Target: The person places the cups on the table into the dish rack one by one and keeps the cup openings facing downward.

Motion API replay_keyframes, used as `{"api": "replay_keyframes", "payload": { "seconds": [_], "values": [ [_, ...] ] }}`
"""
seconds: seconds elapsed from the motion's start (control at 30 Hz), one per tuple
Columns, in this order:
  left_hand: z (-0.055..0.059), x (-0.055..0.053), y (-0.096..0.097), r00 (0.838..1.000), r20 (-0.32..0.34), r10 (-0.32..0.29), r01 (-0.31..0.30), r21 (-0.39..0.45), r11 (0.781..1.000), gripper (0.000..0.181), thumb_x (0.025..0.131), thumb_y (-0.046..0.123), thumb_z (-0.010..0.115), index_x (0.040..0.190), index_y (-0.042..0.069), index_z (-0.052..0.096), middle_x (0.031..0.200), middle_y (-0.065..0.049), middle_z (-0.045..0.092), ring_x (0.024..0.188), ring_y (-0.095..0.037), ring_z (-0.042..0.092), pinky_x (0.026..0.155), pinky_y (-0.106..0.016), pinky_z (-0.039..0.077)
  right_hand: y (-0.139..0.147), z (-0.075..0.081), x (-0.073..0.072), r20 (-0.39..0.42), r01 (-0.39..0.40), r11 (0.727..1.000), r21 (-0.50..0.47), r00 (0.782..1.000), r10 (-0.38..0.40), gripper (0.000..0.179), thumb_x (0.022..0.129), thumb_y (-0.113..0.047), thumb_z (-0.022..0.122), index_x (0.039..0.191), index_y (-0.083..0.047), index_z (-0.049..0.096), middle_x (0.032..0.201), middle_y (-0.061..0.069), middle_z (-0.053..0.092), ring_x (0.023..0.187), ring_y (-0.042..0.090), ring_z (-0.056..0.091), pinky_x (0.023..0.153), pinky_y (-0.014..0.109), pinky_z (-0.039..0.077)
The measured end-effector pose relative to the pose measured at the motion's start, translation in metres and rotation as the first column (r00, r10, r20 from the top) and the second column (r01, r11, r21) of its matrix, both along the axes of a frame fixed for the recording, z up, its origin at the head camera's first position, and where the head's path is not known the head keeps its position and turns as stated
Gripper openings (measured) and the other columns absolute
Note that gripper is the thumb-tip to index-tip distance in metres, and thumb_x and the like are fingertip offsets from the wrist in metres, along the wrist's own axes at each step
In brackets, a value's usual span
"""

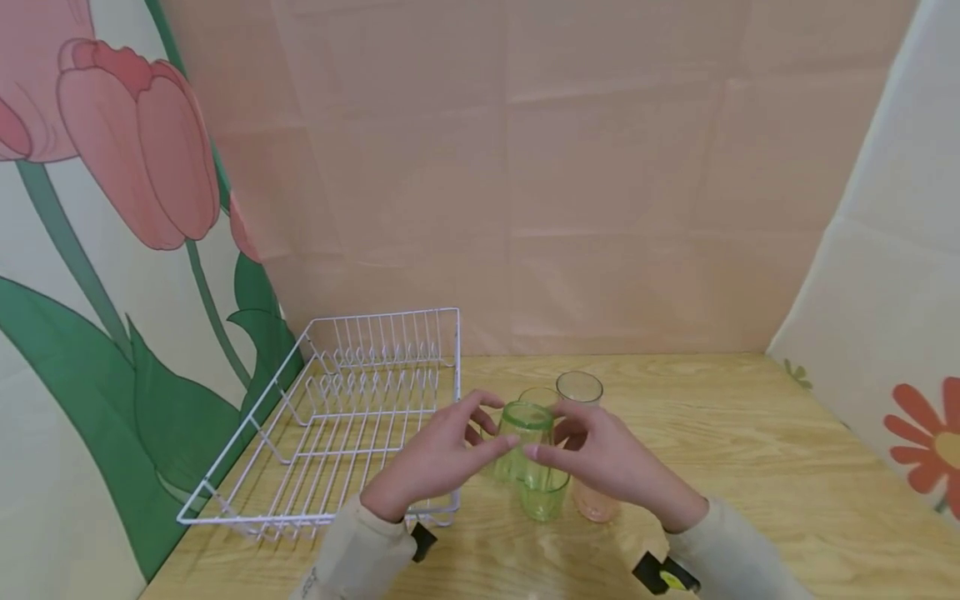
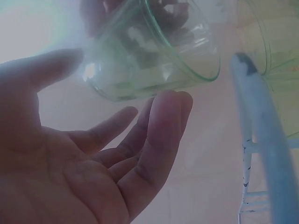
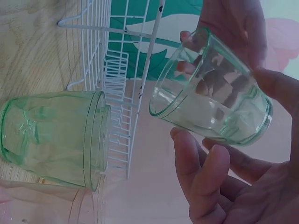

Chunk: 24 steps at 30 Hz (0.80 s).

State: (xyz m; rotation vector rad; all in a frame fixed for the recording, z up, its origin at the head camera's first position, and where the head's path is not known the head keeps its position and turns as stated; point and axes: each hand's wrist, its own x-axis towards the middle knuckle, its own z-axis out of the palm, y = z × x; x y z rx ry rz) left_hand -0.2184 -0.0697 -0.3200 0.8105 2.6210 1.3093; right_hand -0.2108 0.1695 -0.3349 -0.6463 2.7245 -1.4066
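Between my two hands a green drinking glass (image 1: 527,421) is held up, base up and rim down. My left hand (image 1: 446,454) grips one side with thumb and fingertips, and its fingers show through the glass in the right wrist view. On the other side, my right hand (image 1: 609,457) holds it with the thumb near the base and fingertips near the rim. Below stands another green glass (image 3: 51,135), rim up, on the table. Beside it is a pink-tinted glass (image 3: 42,203). More glass behind these is partly hidden, so I cannot separate each piece.
A white wire dish rack (image 1: 337,450) stands to the left, close by my left hand. The wood-grain table (image 1: 750,467) extends to the right. Behind is a pinkish cloth backdrop (image 1: 600,208), and a tulip-printed cloth (image 1: 142,150) hangs on the left.
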Motion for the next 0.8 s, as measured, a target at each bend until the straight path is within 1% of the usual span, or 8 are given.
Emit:
{"api": "replay_keyframes", "payload": {
  "seconds": [0.13, 0.23, 0.33, 0.4, 0.53, 0.67, 0.77, 0.8],
  "values": [
    [0.003, 0.001, -0.001, 1.0, 0.011, 0.001, -0.001, -0.015, 1.0, 0.047, 0.095, 0.052, 0.063, 0.132, 0.024, 0.056, 0.11, 0.003, 0.063, 0.093, -0.016, 0.062, 0.075, -0.034, 0.053, -0.003, 0.0, 0.004, -0.011, -0.044, 0.999, -0.008, 0.999, 0.044, 0.047, 0.087, -0.038, 0.078, 0.121, -0.009, 0.065, 0.089, 0.003, 0.071, 0.075, 0.02, 0.067, 0.065, 0.03, 0.054],
    [0.004, 0.002, -0.002, 1.0, 0.001, -0.002, 0.002, -0.034, 0.999, 0.047, 0.093, 0.054, 0.064, 0.131, 0.026, 0.057, 0.112, 0.001, 0.062, 0.094, -0.014, 0.061, 0.074, -0.034, 0.053, -0.005, 0.001, 0.007, -0.022, -0.047, 0.999, 0.019, 0.999, 0.048, 0.053, 0.085, -0.041, 0.079, 0.124, -0.008, 0.063, 0.092, 0.001, 0.071, 0.075, 0.016, 0.065, 0.064, 0.029, 0.053],
    [0.005, 0.004, -0.002, 1.0, -0.013, -0.019, 0.018, -0.047, 0.999, 0.046, 0.093, 0.052, 0.066, 0.129, 0.025, 0.058, 0.113, 0.001, 0.062, 0.094, -0.013, 0.062, 0.074, -0.033, 0.053, -0.008, 0.001, 0.01, -0.032, -0.034, 0.998, 0.049, 0.999, 0.035, 0.054, 0.083, -0.043, 0.08, 0.124, -0.012, 0.064, 0.094, -0.002, 0.071, 0.075, 0.014, 0.064, 0.064, 0.028, 0.053],
    [0.006, 0.004, -0.003, 0.999, -0.022, -0.035, 0.034, -0.044, 0.998, 0.045, 0.092, 0.05, 0.067, 0.128, 0.025, 0.059, 0.111, 0.002, 0.063, 0.094, -0.013, 0.062, 0.074, -0.032, 0.053, -0.009, 0.001, 0.011, -0.04, -0.032, 0.998, 0.054, 0.999, 0.034, 0.051, 0.082, -0.044, 0.081, 0.122, -0.016, 0.065, 0.093, -0.003, 0.071, 0.074, 0.014, 0.064, 0.064, 0.028, 0.053],
    [0.006, 0.005, -0.004, 0.997, -0.042, -0.058, 0.056, -0.037, 0.998, 0.042, 0.089, 0.049, 0.071, 0.122, 0.025, 0.061, 0.107, 0.006, 0.064, 0.093, -0.013, 0.062, 0.073, -0.031, 0.053, -0.01, 0.001, 0.013, -0.062, -0.054, 0.997, 0.048, 0.996, 0.057, 0.046, 0.082, -0.043, 0.081, 0.117, -0.018, 0.067, 0.091, -0.004, 0.072, 0.071, 0.014, 0.064, 0.062, 0.028, 0.053],
    [0.007, 0.006, -0.005, 0.997, -0.063, -0.049, 0.046, -0.048, 0.998, 0.043, 0.087, 0.05, 0.073, 0.119, 0.024, 0.063, 0.105, 0.009, 0.065, 0.093, -0.013, 0.061, 0.073, -0.032, 0.051, -0.011, -0.001, 0.013, -0.055, -0.071, 0.997, 0.029, 0.996, 0.073, 0.044, 0.082, -0.043, 0.082, 0.117, -0.02, 0.067, 0.092, -0.004, 0.072, 0.072, 0.015, 0.064, 0.062, 0.029, 0.053],
    [0.008, 0.008, -0.007, 0.997, -0.074, -0.036, 0.032, -0.056, 0.998, 0.043, 0.086, 0.051, 0.074, 0.118, 0.024, 0.064, 0.105, 0.01, 0.065, 0.094, -0.013, 0.06, 0.074, -0.033, 0.05, -0.011, -0.002, 0.012, -0.052, -0.077, 0.997, 0.014, 0.996, 0.078, 0.046, 0.082, -0.043, 0.082, 0.12, -0.022, 0.067, 0.097, -0.004, 0.071, 0.073, 0.016, 0.065, 0.064, 0.03, 0.054],
    [0.009, 0.009, -0.008, 0.996, -0.081, -0.031, 0.027, -0.057, 0.998, 0.043, 0.086, 0.05, 0.074, 0.118, 0.024, 0.064, 0.104, 0.011, 0.065, 0.094, -0.013, 0.06, 0.074, -0.034, 0.05, -0.011, -0.002, 0.012, -0.051, -0.076, 0.997, 0.016, 0.996, 0.077, 0.049, 0.082, -0.043, 0.082, 0.122, -0.02, 0.066, 0.1, -0.003, 0.071, 0.074, 0.016, 0.065, 0.064, 0.03, 0.054]
  ]
}}
